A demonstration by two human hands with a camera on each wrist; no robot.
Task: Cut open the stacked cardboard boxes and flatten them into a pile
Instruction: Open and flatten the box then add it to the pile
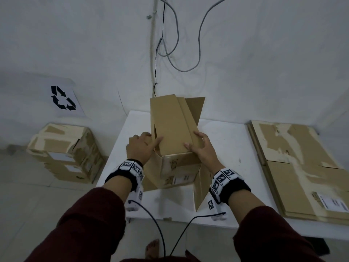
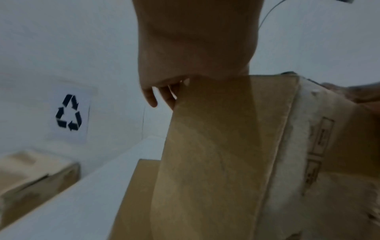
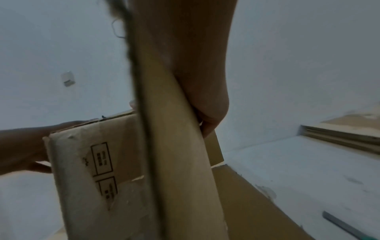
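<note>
A brown cardboard box (image 1: 173,125) lies on its side on the white table (image 1: 226,144), with its end flaps open near me and at the far end. My left hand (image 1: 143,146) grips its left side, thumb on the top panel and fingers down the side. My right hand (image 1: 198,146) grips the right edge the same way. In the left wrist view the left hand's fingers (image 2: 160,95) lie behind a flap of the box (image 2: 216,162). The right wrist view shows the right hand (image 3: 205,105) against a bent flap, beside the box's labelled end (image 3: 82,162).
A pile of flattened cardboard (image 1: 302,167) covers the right of the table. A stack of closed boxes (image 1: 64,154) stands on the floor at the left, under a recycling sign (image 1: 63,98). A thin grey and teal tool (image 3: 345,227) lies on the table. Cables hang on the wall.
</note>
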